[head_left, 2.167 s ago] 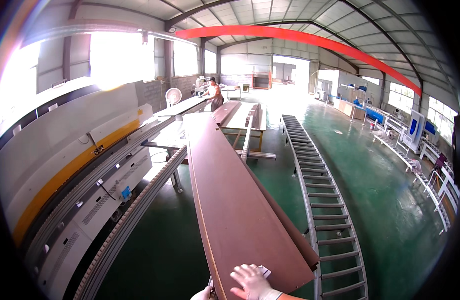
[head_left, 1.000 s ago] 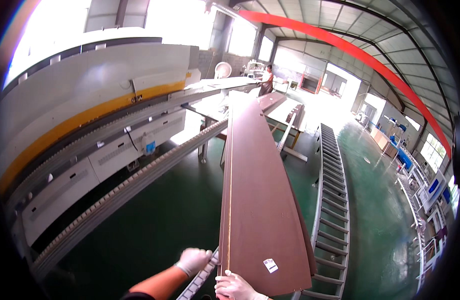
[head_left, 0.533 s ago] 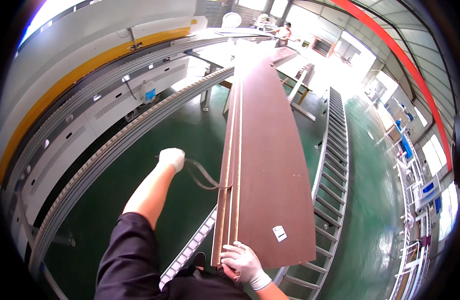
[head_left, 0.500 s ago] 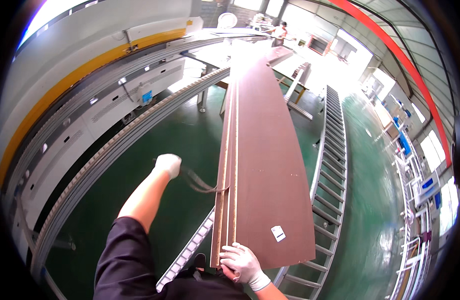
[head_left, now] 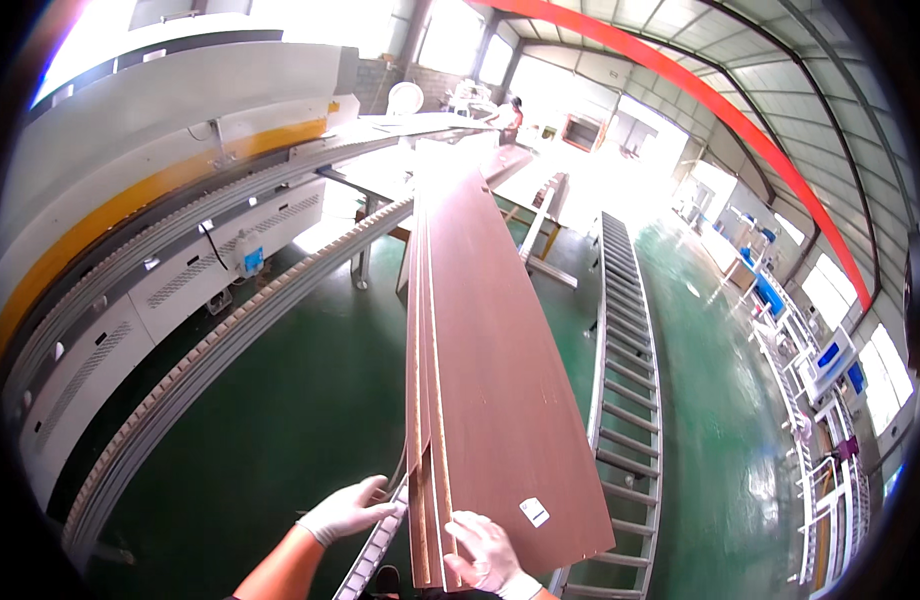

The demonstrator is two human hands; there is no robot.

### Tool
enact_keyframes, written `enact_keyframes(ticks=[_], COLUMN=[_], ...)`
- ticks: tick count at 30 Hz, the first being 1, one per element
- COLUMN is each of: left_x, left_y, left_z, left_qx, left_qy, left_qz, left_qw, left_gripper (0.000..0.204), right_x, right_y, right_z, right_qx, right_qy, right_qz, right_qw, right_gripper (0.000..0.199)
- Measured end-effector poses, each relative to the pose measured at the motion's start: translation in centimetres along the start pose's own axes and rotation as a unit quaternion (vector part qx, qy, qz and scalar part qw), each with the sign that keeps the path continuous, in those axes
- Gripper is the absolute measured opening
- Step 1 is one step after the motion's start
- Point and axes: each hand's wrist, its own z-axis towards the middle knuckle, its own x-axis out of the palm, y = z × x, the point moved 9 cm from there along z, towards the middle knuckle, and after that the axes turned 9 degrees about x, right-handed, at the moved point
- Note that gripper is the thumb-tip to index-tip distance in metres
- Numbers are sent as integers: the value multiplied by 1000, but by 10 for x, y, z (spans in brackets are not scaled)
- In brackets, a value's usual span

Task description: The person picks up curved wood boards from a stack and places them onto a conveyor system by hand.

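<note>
Green floor [head_left: 310, 370] stretched between the long grey machine [head_left: 170, 130] and the stack of brown boards [head_left: 500, 380], and again right of one roller conveyor [head_left: 628, 370]. At least two boards ran lengthwise away from the person, their left edges stepped, right edge just beside the conveyor. The gloved left hand [head_left: 345, 512] angled in from lower left, fingers loosely extended near one dark strip [head_left: 399, 465]; contact was unclear. The gloved right hand [head_left: 488, 552] lay unclenched at the near left edge, one white label [head_left: 534, 512] beside it.
</note>
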Motion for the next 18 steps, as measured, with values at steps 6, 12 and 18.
enact_keyframes(ticks=[6, 12, 18], left_x=[91, 93, 105], left_y=[21, 30, 32], left_z=[35, 25, 12], left_qx=[122, 62, -38], left_qy=[-111, -148, -199], left_qz=[-152, -308, -424], left_qw=[974, 938, 883], left_gripper=[73, 69, 58], right_x=[-124, -115, -110], right_y=[-183, -352, -385], right_z=[-34, -107, -108], right_qx=[203, 521, 532], right_qy=[-250, -99, -66], right_qz=[-297, 187, 17], right_qw=[899, 827, 844], right_gripper=[57, 83, 88])
